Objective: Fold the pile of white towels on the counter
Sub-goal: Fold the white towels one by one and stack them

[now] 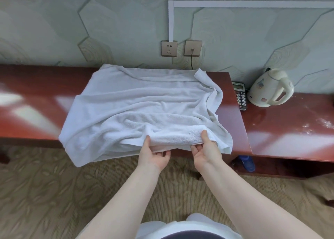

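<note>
A large white towel (144,103) lies spread and wrinkled over the red-brown counter (36,97), its front edge hanging over the counter's front. A thick folded band of towel (173,135) runs along the near edge. My left hand (153,155) pinches this band at its left end, thumb on top and fingers underneath. My right hand (206,150) pinches the band's right end the same way. Both palms face up. I cannot tell whether other towels lie beneath the top one.
A cream electric kettle (271,90) stands on the lower counter section at the right, with a desk phone (240,95) beside it. Two wall sockets (180,48) sit behind the towel, one with a black cable. A blue bottle (247,163) lies under the counter. Carpet covers the floor.
</note>
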The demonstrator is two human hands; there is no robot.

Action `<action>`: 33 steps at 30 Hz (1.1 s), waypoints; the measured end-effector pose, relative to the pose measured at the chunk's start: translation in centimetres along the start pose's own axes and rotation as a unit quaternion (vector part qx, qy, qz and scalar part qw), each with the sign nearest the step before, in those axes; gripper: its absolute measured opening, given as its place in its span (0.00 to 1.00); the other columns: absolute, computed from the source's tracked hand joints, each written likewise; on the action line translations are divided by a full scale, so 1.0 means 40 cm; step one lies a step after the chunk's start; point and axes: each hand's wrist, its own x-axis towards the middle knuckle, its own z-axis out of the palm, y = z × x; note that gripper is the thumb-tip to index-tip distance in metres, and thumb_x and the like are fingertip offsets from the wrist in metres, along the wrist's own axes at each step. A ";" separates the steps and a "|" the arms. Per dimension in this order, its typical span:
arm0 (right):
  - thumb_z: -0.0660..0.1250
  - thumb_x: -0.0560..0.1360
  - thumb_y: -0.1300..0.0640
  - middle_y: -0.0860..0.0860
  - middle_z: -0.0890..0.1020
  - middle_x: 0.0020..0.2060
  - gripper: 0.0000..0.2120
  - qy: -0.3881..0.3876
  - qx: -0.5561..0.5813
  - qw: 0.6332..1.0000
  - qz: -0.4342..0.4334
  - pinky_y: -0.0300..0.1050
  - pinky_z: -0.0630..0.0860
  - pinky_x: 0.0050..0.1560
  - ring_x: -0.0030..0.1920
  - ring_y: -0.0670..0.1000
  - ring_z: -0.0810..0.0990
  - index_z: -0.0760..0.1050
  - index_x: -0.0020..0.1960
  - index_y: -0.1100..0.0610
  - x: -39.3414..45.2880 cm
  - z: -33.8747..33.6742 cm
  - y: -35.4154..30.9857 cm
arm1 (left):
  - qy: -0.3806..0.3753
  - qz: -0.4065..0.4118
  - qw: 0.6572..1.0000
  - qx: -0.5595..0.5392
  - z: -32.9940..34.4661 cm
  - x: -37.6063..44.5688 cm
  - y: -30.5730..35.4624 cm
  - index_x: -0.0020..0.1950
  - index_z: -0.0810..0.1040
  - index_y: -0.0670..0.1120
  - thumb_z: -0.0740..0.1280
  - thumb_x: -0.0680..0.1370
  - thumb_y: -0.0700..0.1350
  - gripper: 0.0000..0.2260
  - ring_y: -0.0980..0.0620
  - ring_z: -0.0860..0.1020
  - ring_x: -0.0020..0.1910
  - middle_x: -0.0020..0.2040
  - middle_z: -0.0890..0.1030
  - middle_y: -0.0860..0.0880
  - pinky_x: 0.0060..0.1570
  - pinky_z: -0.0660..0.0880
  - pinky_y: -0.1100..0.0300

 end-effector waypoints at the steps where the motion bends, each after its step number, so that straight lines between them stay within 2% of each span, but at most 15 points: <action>1: 0.66 0.80 0.58 0.49 0.82 0.46 0.03 -0.001 -0.001 1.000 -0.005 0.46 0.80 0.46 0.46 0.48 0.83 0.72 0.50 0.54 0.006 0.003 -0.010 | -0.005 0.011 1.000 -0.009 -0.006 0.002 0.018 0.56 0.76 0.44 0.72 0.76 0.49 0.13 0.46 0.80 0.51 0.54 0.81 0.46 0.47 0.75 0.47; 3: 0.65 0.80 0.58 0.51 0.82 0.50 0.02 -0.018 -0.002 0.999 -0.032 0.46 0.80 0.49 0.52 0.50 0.83 0.74 0.52 0.55 0.025 0.013 -0.039 | -0.030 0.035 0.999 -0.026 -0.016 0.002 0.047 0.57 0.77 0.45 0.71 0.76 0.50 0.13 0.46 0.80 0.56 0.57 0.81 0.47 0.52 0.75 0.45; 5: 0.64 0.81 0.58 0.53 0.82 0.57 0.10 -0.040 0.025 0.998 -0.053 0.44 0.81 0.45 0.53 0.50 0.82 0.75 0.61 0.57 0.039 0.029 -0.061 | -0.073 0.048 0.995 -0.038 -0.026 -0.001 0.060 0.58 0.78 0.46 0.71 0.77 0.51 0.14 0.47 0.79 0.59 0.58 0.81 0.48 0.56 0.75 0.43; 7: 0.65 0.80 0.56 0.55 0.81 0.59 0.16 -0.048 0.079 0.995 -0.023 0.44 0.81 0.44 0.52 0.50 0.82 0.72 0.67 0.59 0.037 0.040 -0.053 | -0.118 0.049 0.991 -0.050 -0.032 -0.005 0.065 0.59 0.79 0.45 0.71 0.76 0.52 0.15 0.46 0.78 0.60 0.58 0.81 0.48 0.60 0.74 0.40; 9: 0.67 0.78 0.50 0.54 0.81 0.58 0.20 -0.077 0.080 0.992 0.057 0.49 0.80 0.49 0.52 0.52 0.82 0.73 0.65 0.59 0.024 0.046 -0.008 | -0.147 0.050 0.987 -0.050 -0.035 -0.006 0.073 0.58 0.79 0.45 0.71 0.76 0.51 0.14 0.46 0.78 0.60 0.56 0.82 0.48 0.62 0.71 0.38; 12: 0.73 0.72 0.43 0.51 0.80 0.56 0.24 -0.088 -0.009 0.983 0.164 0.53 0.76 0.58 0.55 0.50 0.78 0.75 0.60 0.57 0.002 0.059 0.079 | -0.159 0.052 0.986 -0.017 -0.043 0.003 0.092 0.54 0.79 0.44 0.69 0.77 0.47 0.09 0.49 0.78 0.58 0.51 0.82 0.48 0.64 0.71 0.42; 14: 0.76 0.68 0.43 0.50 0.79 0.56 0.28 -0.062 -0.036 0.978 0.198 0.50 0.74 0.59 0.57 0.49 0.77 0.74 0.61 0.57 -0.010 0.079 0.118 | -0.156 0.057 0.986 0.001 -0.055 0.009 0.104 0.53 0.79 0.43 0.68 0.78 0.45 0.07 0.49 0.79 0.57 0.50 0.82 0.48 0.65 0.72 0.46; 16: 0.78 0.66 0.45 0.52 0.79 0.56 0.30 -0.040 -0.009 0.972 0.230 0.51 0.75 0.60 0.58 0.51 0.77 0.74 0.61 0.59 -0.014 0.102 0.144 | -0.153 0.064 0.986 0.015 -0.069 0.014 0.111 0.53 0.79 0.43 0.68 0.78 0.43 0.06 0.49 0.80 0.56 0.47 0.84 0.48 0.64 0.73 0.49; 19: 0.78 0.68 0.46 0.55 0.83 0.50 0.27 -0.052 -0.008 0.962 0.266 0.52 0.79 0.54 0.53 0.54 0.81 0.76 0.57 0.63 -0.028 0.139 0.182 | -0.143 0.069 0.986 0.043 -0.086 0.017 0.114 0.54 0.79 0.41 0.67 0.79 0.42 0.06 0.49 0.83 0.51 0.46 0.85 0.46 0.58 0.77 0.53; 21: 0.74 0.73 0.48 0.56 0.85 0.45 0.22 -0.070 -0.043 0.965 0.248 0.48 0.78 0.47 0.49 0.53 0.82 0.77 0.56 0.64 -0.040 0.161 0.210 | -0.125 0.066 0.988 0.062 -0.091 0.019 0.117 0.54 0.79 0.40 0.66 0.79 0.42 0.07 0.48 0.83 0.49 0.48 0.85 0.44 0.55 0.79 0.55; 22: 0.72 0.75 0.50 0.56 0.85 0.46 0.19 -0.073 -0.055 0.970 0.224 0.45 0.77 0.45 0.48 0.53 0.82 0.77 0.57 0.63 -0.044 0.169 0.222 | -0.109 0.063 0.990 0.063 -0.093 0.021 0.122 0.54 0.78 0.39 0.66 0.80 0.42 0.07 0.48 0.83 0.49 0.49 0.84 0.43 0.55 0.78 0.55; 24: 0.70 0.77 0.53 0.56 0.84 0.51 0.15 -0.071 -0.066 0.983 0.155 0.43 0.77 0.48 0.48 0.51 0.82 0.77 0.58 0.63 -0.048 0.175 0.240 | -0.083 0.044 0.995 0.041 -0.091 0.030 0.144 0.54 0.77 0.39 0.65 0.80 0.40 0.06 0.47 0.81 0.50 0.50 0.81 0.42 0.54 0.77 0.53; 27: 0.67 0.79 0.56 0.55 0.84 0.50 0.11 -0.072 -0.063 0.993 0.062 0.42 0.78 0.49 0.46 0.51 0.84 0.76 0.58 0.62 -0.058 0.169 0.258 | -0.072 -0.014 0.997 -0.014 -0.077 0.043 0.191 0.55 0.76 0.40 0.65 0.80 0.39 0.06 0.46 0.79 0.58 0.53 0.80 0.44 0.55 0.76 0.52; 31: 0.66 0.80 0.57 0.51 0.86 0.44 0.07 -0.079 -0.072 0.994 0.021 0.45 0.79 0.51 0.43 0.49 0.86 0.76 0.55 0.59 -0.063 0.158 0.272 | -0.045 -0.068 0.996 -0.023 -0.064 0.057 0.235 0.58 0.77 0.41 0.71 0.77 0.45 0.13 0.45 0.79 0.59 0.56 0.81 0.44 0.49 0.78 0.49; 33: 0.65 0.80 0.58 0.52 0.86 0.48 0.08 -0.077 -0.060 0.995 0.016 0.48 0.79 0.51 0.45 0.50 0.86 0.75 0.58 0.59 -0.057 0.158 0.263 | -0.032 -0.075 0.996 -0.036 -0.067 0.065 0.251 0.59 0.76 0.41 0.71 0.77 0.44 0.13 0.46 0.79 0.59 0.57 0.80 0.45 0.51 0.78 0.50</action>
